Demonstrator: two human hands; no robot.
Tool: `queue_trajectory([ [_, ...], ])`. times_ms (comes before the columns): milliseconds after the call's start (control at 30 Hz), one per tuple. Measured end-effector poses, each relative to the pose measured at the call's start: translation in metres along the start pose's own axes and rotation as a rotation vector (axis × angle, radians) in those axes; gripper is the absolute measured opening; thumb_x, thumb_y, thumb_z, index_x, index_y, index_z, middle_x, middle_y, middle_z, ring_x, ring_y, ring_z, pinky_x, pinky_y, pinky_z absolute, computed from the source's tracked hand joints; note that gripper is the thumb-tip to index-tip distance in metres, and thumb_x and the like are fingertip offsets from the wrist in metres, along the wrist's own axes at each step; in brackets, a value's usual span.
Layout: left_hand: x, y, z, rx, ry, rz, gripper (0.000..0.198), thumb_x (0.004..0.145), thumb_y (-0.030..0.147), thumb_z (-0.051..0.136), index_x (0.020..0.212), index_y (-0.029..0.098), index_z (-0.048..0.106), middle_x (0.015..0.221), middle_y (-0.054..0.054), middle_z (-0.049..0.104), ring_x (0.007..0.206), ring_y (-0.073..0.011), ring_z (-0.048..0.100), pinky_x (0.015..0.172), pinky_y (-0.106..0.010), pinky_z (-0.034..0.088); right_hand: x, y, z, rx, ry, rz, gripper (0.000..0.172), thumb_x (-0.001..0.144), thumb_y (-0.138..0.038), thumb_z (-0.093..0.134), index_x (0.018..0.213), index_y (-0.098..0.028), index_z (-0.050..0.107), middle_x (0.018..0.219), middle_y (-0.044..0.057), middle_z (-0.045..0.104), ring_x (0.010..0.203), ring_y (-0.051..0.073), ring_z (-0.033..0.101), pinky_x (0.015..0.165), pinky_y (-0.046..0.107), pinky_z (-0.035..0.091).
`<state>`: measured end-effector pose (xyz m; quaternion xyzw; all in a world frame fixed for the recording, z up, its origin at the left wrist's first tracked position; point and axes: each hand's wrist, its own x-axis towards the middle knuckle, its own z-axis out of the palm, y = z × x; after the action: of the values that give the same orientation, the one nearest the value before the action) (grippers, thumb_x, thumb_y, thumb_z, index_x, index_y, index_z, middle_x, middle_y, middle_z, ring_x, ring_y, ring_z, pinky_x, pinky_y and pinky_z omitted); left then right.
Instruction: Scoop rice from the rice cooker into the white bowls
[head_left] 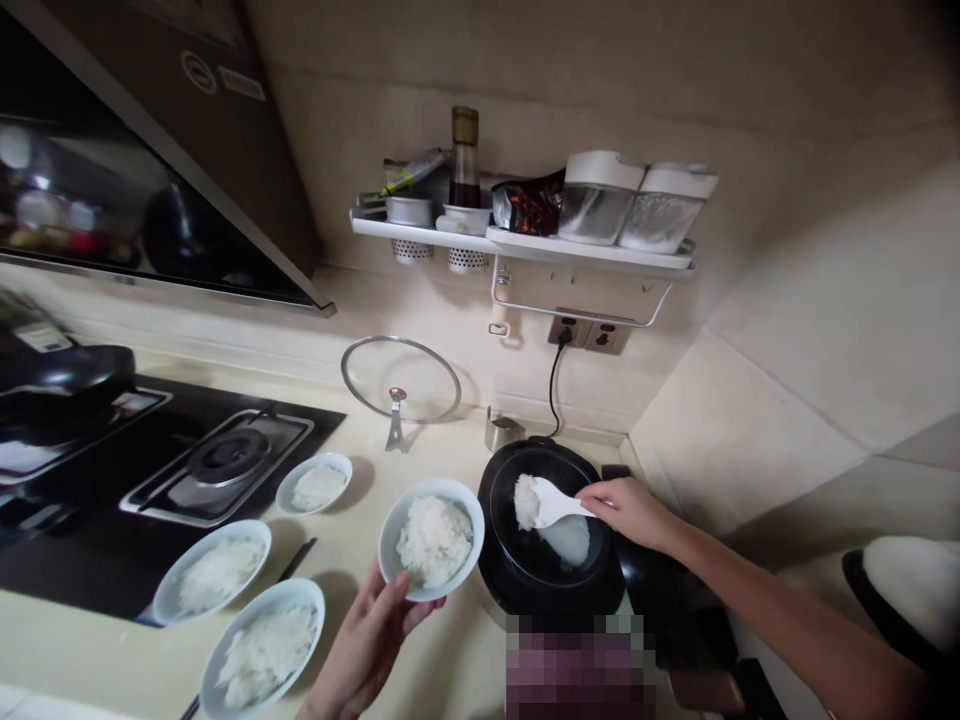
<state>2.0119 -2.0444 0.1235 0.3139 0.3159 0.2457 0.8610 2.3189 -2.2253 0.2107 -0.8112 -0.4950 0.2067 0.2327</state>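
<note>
My left hand (379, 610) grips a white bowl (388, 535) of cooked rice (435, 540) by its lower side, tilted toward me beside the cooker. In my right hand (626, 508) is a white rice paddle (559, 502), held by its handle over the black cooker pot (510, 470). A clump of rice (527, 502) sits on the paddle's tip. More rice (568, 541) lies in the pot below the paddle. Three other bowls of rice stand at the left: a far one (341, 465), a middle one (166, 597) and a near one (217, 680).
A glass lid (401, 380) stands upright against the wall. Above it hangs a shelf (592, 252) with jars and a bottle (465, 160). A black cord (553, 385) runs from the socket to behind the cooker. The gas stove (225, 460) and range hood (285, 200) are at left.
</note>
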Motion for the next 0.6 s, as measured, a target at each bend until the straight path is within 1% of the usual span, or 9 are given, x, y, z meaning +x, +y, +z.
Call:
queue_trajectory([
  [133, 0.007, 0.008, 0.033, 0.058, -0.078, 0.048, 0.062, 0.073, 0.029, 0.075, 0.126, 0.024, 0.043, 0.098, -0.004, 0.068, 0.079, -0.0181, 0.067, 0.078, -0.037, 0.058, -0.032, -0.014, -0.027, 0.046, 0.15, 0.083, 0.036, 0.086, -0.044, 0.047, 0.098, -0.021, 0.072, 0.099, 0.004, 0.073, 0.094, 0.021, 0.066, 0.083, 0.031, 0.052],
  [200, 0.011, 0.01, 0.051, 0.072, -0.123, 0.065, 0.063, 0.074, 0.028, 0.074, 0.126, 0.025, 0.039, 0.102, -0.005, 0.065, 0.083, -0.0184, 0.067, 0.078, -0.037, 0.058, -0.042, -0.025, -0.031, 0.041, 0.204, 0.099, 0.036, 0.085, -0.046, 0.051, 0.103, -0.022, 0.071, 0.102, 0.004, 0.073, 0.094, 0.021, 0.067, 0.08, 0.028, 0.054],
  [233, 0.012, 0.009, 0.059, 0.076, -0.141, 0.072, 0.064, 0.073, 0.028, 0.074, 0.126, 0.026, 0.037, 0.104, -0.005, 0.063, 0.084, -0.019, 0.067, 0.077, -0.038, 0.058, -0.046, -0.032, -0.03, 0.014, 0.228, 0.082, 0.035, 0.084, -0.045, 0.052, 0.105, -0.023, 0.07, 0.102, 0.003, 0.073, 0.091, 0.02, 0.068, 0.076, 0.026, 0.055],
  [267, 0.013, 0.008, 0.066, 0.081, -0.15, 0.077, 0.067, 0.073, 0.029, 0.075, 0.127, 0.026, 0.035, 0.105, -0.006, 0.062, 0.084, -0.0197, 0.067, 0.077, -0.038, 0.058, -0.048, -0.039, -0.026, -0.038, 0.261, 0.038, 0.034, 0.085, -0.043, 0.053, 0.107, -0.023, 0.069, 0.102, 0.003, 0.073, 0.088, 0.019, 0.069, 0.073, 0.024, 0.055],
  [333, 0.014, 0.004, 0.08, 0.093, -0.144, 0.086, 0.072, 0.071, 0.03, 0.076, 0.127, 0.027, 0.031, 0.102, -0.004, 0.059, 0.081, -0.0205, 0.069, 0.077, -0.04, 0.058, -0.051, -0.055, -0.013, -0.221, 0.378, -0.143, 0.03, 0.088, -0.036, 0.051, 0.107, -0.021, 0.068, 0.096, 0.004, 0.074, 0.079, 0.017, 0.069, 0.066, 0.022, 0.054],
  [400, 0.014, -0.001, 0.091, 0.1, -0.118, 0.088, 0.075, 0.069, 0.032, 0.078, 0.126, 0.027, 0.03, 0.095, -0.002, 0.058, 0.075, -0.0201, 0.07, 0.077, -0.041, 0.059, -0.051, -0.069, 0.002, -0.475, 0.538, -0.371, 0.028, 0.091, -0.025, 0.046, 0.106, -0.018, 0.068, 0.081, 0.003, 0.073, 0.067, 0.014, 0.067, 0.059, 0.022, 0.05],
  [467, 0.014, -0.004, 0.098, 0.09, -0.084, 0.086, 0.076, 0.067, 0.033, 0.08, 0.124, 0.027, 0.03, 0.088, 0.001, 0.056, 0.07, -0.0194, 0.07, 0.076, -0.041, 0.059, -0.051, -0.08, 0.014, -0.691, 0.667, -0.521, 0.029, 0.092, -0.015, 0.043, 0.107, -0.016, 0.067, 0.064, 0.0, 0.066, 0.055, 0.011, 0.061, 0.053, 0.023, 0.044],
  [533, 0.014, -0.005, 0.102, 0.07, -0.059, 0.083, 0.076, 0.065, 0.032, 0.081, 0.122, 0.027, 0.031, 0.084, 0.002, 0.055, 0.069, -0.0191, 0.07, 0.075, -0.039, 0.059, -0.052, -0.086, 0.02, -0.796, 0.719, -0.568, 0.03, 0.092, -0.011, 0.041, 0.108, -0.016, 0.066, 0.059, -0.001, 0.059, 0.051, 0.01, 0.056, 0.052, 0.024, 0.041],
  [600, 0.014, -0.005, 0.104, 0.051, -0.066, 0.084, 0.074, 0.067, 0.032, 0.08, 0.122, 0.026, 0.031, 0.083, 0.002, 0.057, 0.068, -0.019, 0.07, 0.075, -0.039, 0.059, -0.053, -0.088, 0.023, -0.832, 0.718, -0.569, 0.031, 0.092, -0.01, 0.04, 0.11, -0.016, 0.064, 0.06, -0.001, 0.058, 0.052, 0.01, 0.056, 0.054, 0.025, 0.04],
])
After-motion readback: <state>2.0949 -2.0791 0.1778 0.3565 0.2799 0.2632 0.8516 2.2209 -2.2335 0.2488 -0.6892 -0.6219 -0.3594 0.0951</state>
